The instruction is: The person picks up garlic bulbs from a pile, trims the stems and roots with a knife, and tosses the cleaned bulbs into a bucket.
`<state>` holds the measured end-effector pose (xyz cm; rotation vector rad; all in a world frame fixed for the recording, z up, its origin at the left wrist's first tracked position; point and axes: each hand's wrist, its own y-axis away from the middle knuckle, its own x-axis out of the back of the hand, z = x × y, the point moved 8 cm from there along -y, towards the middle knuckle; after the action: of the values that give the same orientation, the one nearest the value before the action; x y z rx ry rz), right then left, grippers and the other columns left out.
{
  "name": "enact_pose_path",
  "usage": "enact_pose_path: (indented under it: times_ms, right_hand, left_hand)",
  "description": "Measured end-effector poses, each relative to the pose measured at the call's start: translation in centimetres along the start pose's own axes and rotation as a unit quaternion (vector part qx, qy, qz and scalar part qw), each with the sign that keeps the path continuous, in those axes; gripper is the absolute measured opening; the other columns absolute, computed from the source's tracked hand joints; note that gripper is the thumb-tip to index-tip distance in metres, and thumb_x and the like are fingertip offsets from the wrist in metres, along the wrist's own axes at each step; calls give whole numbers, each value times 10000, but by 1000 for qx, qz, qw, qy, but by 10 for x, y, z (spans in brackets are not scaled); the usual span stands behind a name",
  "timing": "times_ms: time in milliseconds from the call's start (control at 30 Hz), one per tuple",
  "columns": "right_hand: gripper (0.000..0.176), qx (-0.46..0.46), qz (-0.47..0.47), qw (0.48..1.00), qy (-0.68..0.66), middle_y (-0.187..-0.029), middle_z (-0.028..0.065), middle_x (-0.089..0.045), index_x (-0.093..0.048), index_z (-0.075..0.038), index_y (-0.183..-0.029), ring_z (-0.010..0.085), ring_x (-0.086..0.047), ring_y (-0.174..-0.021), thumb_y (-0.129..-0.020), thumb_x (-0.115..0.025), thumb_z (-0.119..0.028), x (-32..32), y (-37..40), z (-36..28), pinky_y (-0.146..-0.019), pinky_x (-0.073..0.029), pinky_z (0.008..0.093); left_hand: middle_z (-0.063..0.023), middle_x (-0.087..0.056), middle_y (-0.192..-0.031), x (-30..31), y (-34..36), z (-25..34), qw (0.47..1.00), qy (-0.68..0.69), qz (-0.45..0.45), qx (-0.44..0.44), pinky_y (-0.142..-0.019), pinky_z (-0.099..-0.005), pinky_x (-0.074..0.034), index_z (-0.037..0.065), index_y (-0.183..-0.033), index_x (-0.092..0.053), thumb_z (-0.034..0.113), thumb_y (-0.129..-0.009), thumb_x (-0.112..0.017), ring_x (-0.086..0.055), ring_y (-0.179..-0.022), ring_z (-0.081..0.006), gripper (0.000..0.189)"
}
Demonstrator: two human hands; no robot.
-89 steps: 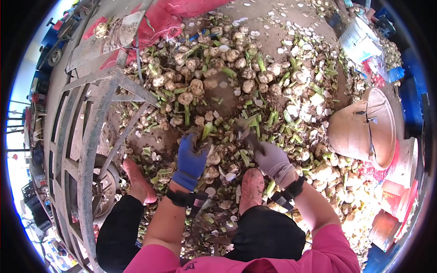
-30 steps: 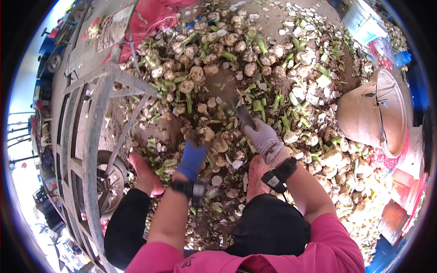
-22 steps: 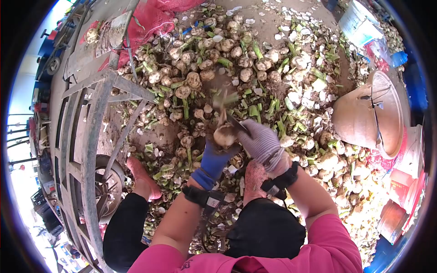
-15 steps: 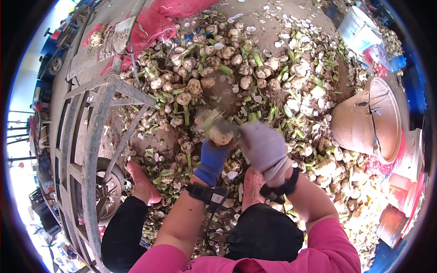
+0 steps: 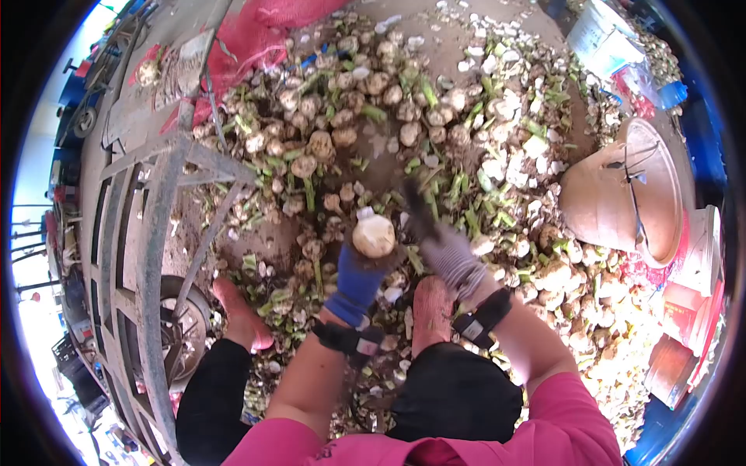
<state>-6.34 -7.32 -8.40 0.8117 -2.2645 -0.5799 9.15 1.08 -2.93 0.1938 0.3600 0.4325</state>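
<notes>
My left hand [image 5: 357, 281], in a blue glove, is closed around a round, pale root vegetable [image 5: 374, 236] like a turnip. Its upper side looks cut and smooth, and a short white stub stands at the top. To the right, my right hand [image 5: 453, 262] in a light grey glove grips a knife [image 5: 420, 210]. The dark blade is blurred and points up and away, apart from the vegetable. Below and between the hands lie trimmings and untrimmed roots with green stalks [image 5: 309, 190].
Heaps of roots [image 5: 559, 279] lie to the right. A brown tub [image 5: 598, 194] stands on its side there, near a white bucket [image 5: 602, 39]. A metal cart frame [image 5: 159, 272] with a wheel [image 5: 183, 326] is at my left. Red mesh sacks [image 5: 252, 35] lie beyond.
Stalk and leaves seen at the vegetable earlier are off it now, and its pale top shows. My right hand and the knife have moved away to the right and down.
</notes>
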Motion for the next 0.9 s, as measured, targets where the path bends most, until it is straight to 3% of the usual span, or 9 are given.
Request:
enact_pose_path:
  times_ms: [67, 100, 167, 300, 400, 633, 767, 833, 900]
  right_hand:
    - [310, 424, -112, 892, 109, -959, 248, -640, -580, -38, -1151, 398, -625, -896, -893, -552, -207, -87, -8, 26, -815, -523, 412]
    - [295, 287, -249, 923, -68, -967, 201, -643, -577, -43, -1149, 346, -634, -883, -897, -574, -195, -90, 4, 31, -798, -532, 395]
    - [271, -144, -293, 742, -585, -982, 108, -649, -571, -53, -1145, 241, -651, -858, -904, -618, -170, -90, 37, 44, -765, -550, 360]
    - [275, -90, -149, 905, -388, -905, 34, -652, -573, -57, -1136, 158, -615, -737, -876, -623, -132, -14, 24, 22, -661, -524, 323]
    - [218, 136, -4, 961, -240, -860, 63, -642, -592, -35, -1073, 184, -605, -715, -866, -599, -102, 6, -1, -28, -644, -505, 334]
    - [183, 427, 167, 884, 89, -863, 158, -618, -611, -44, -1038, 365, -614, -725, -864, -593, -97, 62, 83, -145, -672, -519, 415]
    - [179, 126, -73, 953, 267, -829, 175, -660, -609, -37, -1036, 356, -647, -748, -882, -569, -120, 11, 25, -39, -687, -527, 395]
    - [181, 123, 15, 987, 99, -816, 188, -664, -613, -31, -1034, 347, -658, -760, -889, -566, -129, 35, 32, -33, -694, -529, 378]
    - [187, 141, 79, 986, -46, -822, 206, -661, -628, -26, -1017, 331, -666, -762, -901, -566, -158, 51, 41, -35, -698, -522, 369]
  left_hand:
    - [-83, -605, -1111, -12, 2, -17, 999, -25, 17, -39, -878, -320, -529, 28, -1191, -479, 68, -735, -820, -606, -1015, -177, 572]
    - [-77, -602, -1112, -8, 10, -24, 997, -37, 35, -52, -876, -310, -523, 37, -1194, -477, 91, -723, -838, -603, -1009, -170, 596]
    - [-63, -573, -1152, -7, 35, -22, 982, -165, -88, 14, -888, -311, -507, 65, -1255, -443, 150, -699, -869, -589, -1018, -160, 706]
    - [-73, -555, -1206, -1, 72, -24, 945, -141, -282, 90, -914, -324, -508, 68, -1298, -443, 317, -864, -711, -586, -1062, -175, 567]
    - [-94, -647, -1015, -18, 80, -26, 882, 211, -82, 414, -855, -298, -529, 38, -1218, -521, 350, -978, -504, -635, -872, -166, 393]
    - [-62, -662, -916, -6, 32, -17, 975, 30, -42, 214, -700, -251, -505, 4, -1118, -596, 185, -970, -552, -630, -811, -122, 238]
    - [-44, -663, -934, 13, 24, -15, 984, -11, 42, 173, -711, -251, -506, 28, -1135, -600, 125, -956, -569, -628, -823, -117, 207]
    - [-51, -668, -956, 38, 16, -32, 986, -1, 41, 159, -738, -282, -520, 38, -1152, -596, 100, -942, -583, -639, -840, -137, 219]
    - [-91, -641, -999, -20, 21, -25, 819, -532, -198, 82, -797, -290, -516, 19, -1171, -569, 89, -922, -595, -623, -907, -168, 260]
